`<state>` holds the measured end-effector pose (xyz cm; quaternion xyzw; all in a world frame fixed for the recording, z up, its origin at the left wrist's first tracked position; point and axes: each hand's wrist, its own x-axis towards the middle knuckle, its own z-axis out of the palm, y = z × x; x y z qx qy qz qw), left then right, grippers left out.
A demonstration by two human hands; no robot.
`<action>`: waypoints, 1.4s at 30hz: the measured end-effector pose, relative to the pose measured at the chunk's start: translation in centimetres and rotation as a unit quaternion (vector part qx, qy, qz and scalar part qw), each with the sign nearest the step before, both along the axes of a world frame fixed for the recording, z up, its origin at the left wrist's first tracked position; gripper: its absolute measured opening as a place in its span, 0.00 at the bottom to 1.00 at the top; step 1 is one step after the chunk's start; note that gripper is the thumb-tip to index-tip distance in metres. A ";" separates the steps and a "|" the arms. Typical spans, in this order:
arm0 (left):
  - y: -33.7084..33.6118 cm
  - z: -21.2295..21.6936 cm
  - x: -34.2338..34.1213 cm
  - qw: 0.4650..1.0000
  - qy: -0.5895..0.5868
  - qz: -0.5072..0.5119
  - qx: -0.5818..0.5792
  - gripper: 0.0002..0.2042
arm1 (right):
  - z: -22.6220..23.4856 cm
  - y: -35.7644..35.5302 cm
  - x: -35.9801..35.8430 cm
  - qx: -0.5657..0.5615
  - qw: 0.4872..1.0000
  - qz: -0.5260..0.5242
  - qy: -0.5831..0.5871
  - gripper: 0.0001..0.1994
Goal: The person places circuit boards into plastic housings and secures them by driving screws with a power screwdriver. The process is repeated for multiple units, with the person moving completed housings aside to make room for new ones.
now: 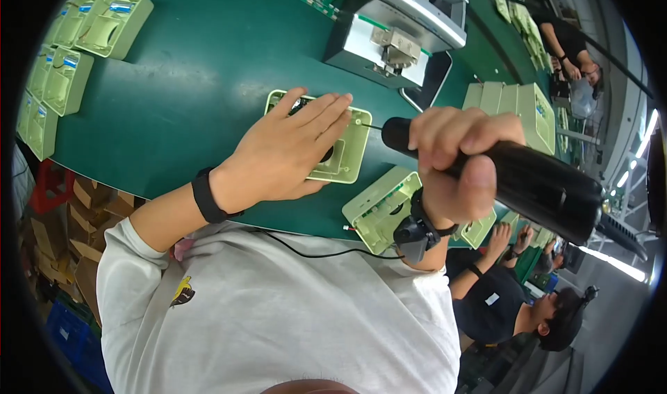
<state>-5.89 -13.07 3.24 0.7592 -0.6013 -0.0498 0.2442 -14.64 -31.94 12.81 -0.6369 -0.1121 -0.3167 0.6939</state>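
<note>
Head view shows our left hand (292, 151) lying flat, fingers pressed together, on a pale green square plastic housing (347, 151) on the dark green table (187, 81). Our right hand (458, 161) is wrapped in a fist around a black cylindrical electric screwdriver (528, 179), its thin bit touching the housing's right edge. Another pale green housing (382, 210) lies just beside our right wrist. More green housings with small blue labels (69, 54) sit stacked at the table's far left; brown cardboard boxes (83, 213) stand below.
</note>
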 end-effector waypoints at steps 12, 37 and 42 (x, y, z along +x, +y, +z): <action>-0.6 -0.1 -0.4 1.000 -0.019 -0.018 0.000 0.38 | -3.0 0.1 0.6 -0.019 1.000 -0.007 0.007 0.12; -1.7 -3.9 1.4 0.930 0.350 -0.007 -0.109 0.67 | 0.8 -2.5 4.3 -0.041 0.996 -0.079 0.023 0.09; -1.7 -4.1 1.3 0.915 0.387 -0.007 -0.114 0.68 | -1.8 -0.5 2.8 0.022 0.999 0.012 -0.048 0.11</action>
